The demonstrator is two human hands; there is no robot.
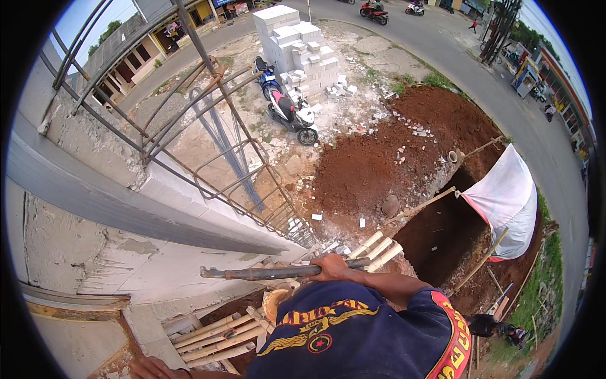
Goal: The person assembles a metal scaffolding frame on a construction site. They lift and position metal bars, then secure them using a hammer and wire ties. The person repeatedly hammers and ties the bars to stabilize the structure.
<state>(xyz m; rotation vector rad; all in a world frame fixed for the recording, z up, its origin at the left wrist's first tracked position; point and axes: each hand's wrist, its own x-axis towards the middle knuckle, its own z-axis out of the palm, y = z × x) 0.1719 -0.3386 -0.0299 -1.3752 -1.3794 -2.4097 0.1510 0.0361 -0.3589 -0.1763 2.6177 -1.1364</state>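
Observation:
My right hand (331, 268) is wrapped round a dark metal bar (252, 273) in front of my chest. The bar lies roughly level, its flattened, notched end pointing left and a short stub showing past my fist on the right. At the lower left edge is my left hand (151, 367), low beside the block wall; its fingers are partly cut off, and I cannot tell whether it holds anything. Bamboo poles (218, 338) lie below, between that hand and my dark blue shirt.
A rebar cage (233, 104) rises from the wall at the upper left. Down on the ground are a dug trench (435, 237), red soil heaps (356, 167), stacked white blocks (284, 41) and a parked white motorcycle (293, 114). A pale tarp (505, 196) hangs beside the trench.

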